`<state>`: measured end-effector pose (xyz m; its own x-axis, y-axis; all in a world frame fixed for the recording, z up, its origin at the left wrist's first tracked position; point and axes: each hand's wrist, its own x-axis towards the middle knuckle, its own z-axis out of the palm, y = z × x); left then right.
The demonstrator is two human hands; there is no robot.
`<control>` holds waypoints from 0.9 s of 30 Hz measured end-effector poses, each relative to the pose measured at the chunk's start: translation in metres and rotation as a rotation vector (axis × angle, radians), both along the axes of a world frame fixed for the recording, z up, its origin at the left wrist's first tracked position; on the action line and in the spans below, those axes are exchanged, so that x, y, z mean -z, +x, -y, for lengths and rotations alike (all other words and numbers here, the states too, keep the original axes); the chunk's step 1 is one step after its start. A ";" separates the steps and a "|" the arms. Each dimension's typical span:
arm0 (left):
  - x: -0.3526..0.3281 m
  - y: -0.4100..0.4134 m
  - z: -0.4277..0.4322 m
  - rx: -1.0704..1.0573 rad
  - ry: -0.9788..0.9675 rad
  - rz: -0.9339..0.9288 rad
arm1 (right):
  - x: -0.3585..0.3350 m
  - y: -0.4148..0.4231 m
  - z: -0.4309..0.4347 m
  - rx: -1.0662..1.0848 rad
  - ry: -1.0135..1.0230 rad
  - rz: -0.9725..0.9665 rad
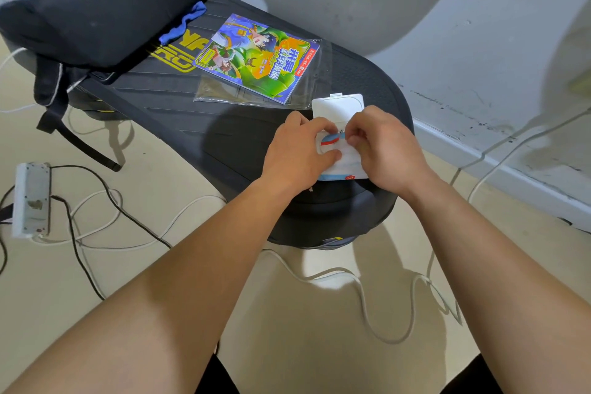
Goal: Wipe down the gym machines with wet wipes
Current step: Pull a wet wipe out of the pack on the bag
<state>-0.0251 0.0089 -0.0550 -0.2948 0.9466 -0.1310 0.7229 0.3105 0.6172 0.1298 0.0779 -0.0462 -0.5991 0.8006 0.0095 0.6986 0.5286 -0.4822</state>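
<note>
A white wet-wipe pack with its lid flipped up lies near the rounded near end of a black ribbed gym machine platform. My left hand grips the pack from its left side, thumb across the front. My right hand pinches at the pack's opening with curled fingertips. The wipe itself is hidden between the fingers.
A black backpack with a blue cloth sits at the platform's far end. A colourful comic book in a clear sleeve lies beside the pack. A white power strip and loose cables cover the floor at left; a grey wall stands at right.
</note>
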 end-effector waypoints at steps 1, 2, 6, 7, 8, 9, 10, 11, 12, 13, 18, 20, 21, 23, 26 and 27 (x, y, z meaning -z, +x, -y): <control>0.000 0.000 0.000 -0.002 -0.005 0.009 | 0.000 0.001 0.000 0.007 -0.011 -0.028; -0.001 0.000 0.000 -0.005 -0.008 0.018 | 0.000 0.002 0.001 0.016 -0.018 -0.072; -0.003 0.002 -0.002 0.011 0.027 0.048 | -0.003 0.006 0.003 0.038 -0.016 -0.198; -0.004 0.003 -0.002 0.014 0.052 0.068 | -0.002 0.006 0.003 0.047 -0.026 -0.203; -0.005 0.004 -0.002 0.007 0.078 0.092 | -0.002 0.006 0.003 0.058 -0.036 -0.205; -0.006 0.004 -0.002 -0.008 0.100 0.107 | -0.001 0.006 0.002 0.071 -0.040 -0.205; -0.006 0.003 -0.002 -0.024 0.106 0.106 | 0.000 0.006 0.002 0.081 -0.042 -0.210; -0.006 0.002 -0.001 -0.032 0.097 0.095 | 0.001 0.006 0.002 0.093 -0.046 -0.226; -0.006 0.000 0.000 -0.030 0.082 0.085 | 0.000 0.005 0.001 0.109 -0.053 -0.252; -0.006 -0.001 0.001 -0.020 0.069 0.083 | -0.001 0.005 0.001 0.131 -0.069 -0.283; -0.003 0.003 0.003 0.020 0.049 0.042 | -0.005 0.007 0.001 0.172 -0.124 -0.321; -0.003 0.005 0.003 0.008 0.067 0.027 | -0.008 0.009 0.003 0.130 -0.158 -0.327; -0.003 0.005 0.003 -0.003 0.074 0.032 | -0.009 0.009 0.003 0.105 -0.184 -0.325; -0.005 0.005 0.003 -0.025 0.087 0.056 | -0.012 0.010 0.005 0.047 -0.154 -0.266; -0.007 0.005 0.005 -0.033 0.105 0.079 | -0.012 0.006 0.005 0.028 -0.040 -0.197; -0.007 0.004 0.006 -0.031 0.096 0.079 | -0.013 0.005 0.004 0.044 -0.036 -0.232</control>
